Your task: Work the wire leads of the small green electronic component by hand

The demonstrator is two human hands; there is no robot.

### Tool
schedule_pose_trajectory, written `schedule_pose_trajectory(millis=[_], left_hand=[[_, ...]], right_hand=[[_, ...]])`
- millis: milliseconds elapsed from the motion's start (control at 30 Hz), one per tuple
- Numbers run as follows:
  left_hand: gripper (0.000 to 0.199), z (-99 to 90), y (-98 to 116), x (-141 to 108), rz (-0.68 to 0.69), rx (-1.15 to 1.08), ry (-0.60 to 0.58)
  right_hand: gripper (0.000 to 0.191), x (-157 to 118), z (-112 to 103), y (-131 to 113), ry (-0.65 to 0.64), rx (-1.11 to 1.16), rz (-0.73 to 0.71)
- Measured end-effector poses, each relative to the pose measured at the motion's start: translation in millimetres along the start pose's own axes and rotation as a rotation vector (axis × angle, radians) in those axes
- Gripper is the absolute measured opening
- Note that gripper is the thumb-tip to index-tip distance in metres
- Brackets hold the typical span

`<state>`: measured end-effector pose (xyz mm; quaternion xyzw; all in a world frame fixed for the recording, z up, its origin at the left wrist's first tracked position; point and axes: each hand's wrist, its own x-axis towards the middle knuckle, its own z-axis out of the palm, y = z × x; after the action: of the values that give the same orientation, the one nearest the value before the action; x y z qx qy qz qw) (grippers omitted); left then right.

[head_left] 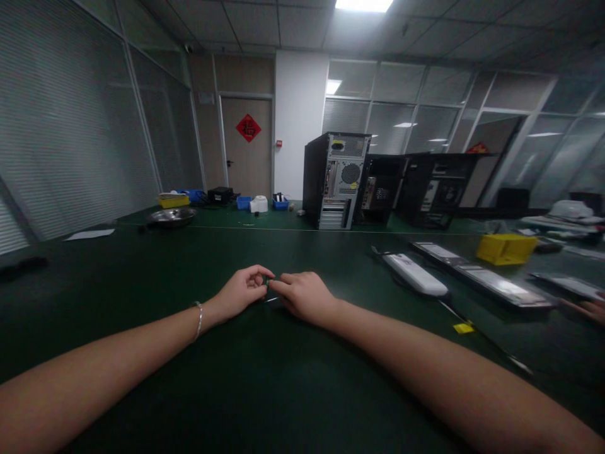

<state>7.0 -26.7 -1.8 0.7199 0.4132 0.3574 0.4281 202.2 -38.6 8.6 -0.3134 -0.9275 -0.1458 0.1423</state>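
Observation:
My left hand [244,291], a bracelet on its wrist, is held just above the dark green tabletop, thumb and fingers curled in a pinch. At its fingertips shows a tiny green piece [268,284], too small to name. My right hand [308,296] meets it from the other side, index finger pointing at the green piece and the other fingers folded under. A thin silvery rod [271,300] sticks out from beneath the right hand. Whether the right fingers grip this rod is hidden.
Right of my hands lie a white power strip [416,275], long metallic panels [491,280] and a yellow bin [507,248]. Computer towers [336,180] stand behind. A metal bowl [171,217] sits at the back left. Another person's hand [588,309] shows at the right edge.

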Motion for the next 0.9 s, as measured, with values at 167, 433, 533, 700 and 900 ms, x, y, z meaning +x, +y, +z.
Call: schedule_pose_trajectory(millis=[167, 433, 533, 700, 900], left_hand=[[0.03, 0.2, 5.4, -1.2, -0.026, 0.026, 0.0], [0.035, 2.1, -2.8, 3.3, 0.01, -0.051, 0.011], [0.036, 1.8, -0.1, 2.7, -0.001, -0.067, 0.015], [0.04, 2.1, 5.1, 0.7, -0.014, -0.134, 0.008], [0.03, 3.0, 8.1, -0.5, -0.018, -0.122, 0.002]], right_hand=[[0.022, -0.6, 0.9, -1.6, -0.015, 0.046, 0.043], [0.03, -5.5, 13.2, 10.8, 0.163, 0.454, 0.176], [0.03, -5.1, 17.4, 13.1, 0.249, 0.579, 0.226], [0.029, -4.4, 17.1, 13.1, 0.277, 0.622, 0.269], [0.03, -4.3, 14.3, 11.9, 0.246, 0.596, 0.274]])
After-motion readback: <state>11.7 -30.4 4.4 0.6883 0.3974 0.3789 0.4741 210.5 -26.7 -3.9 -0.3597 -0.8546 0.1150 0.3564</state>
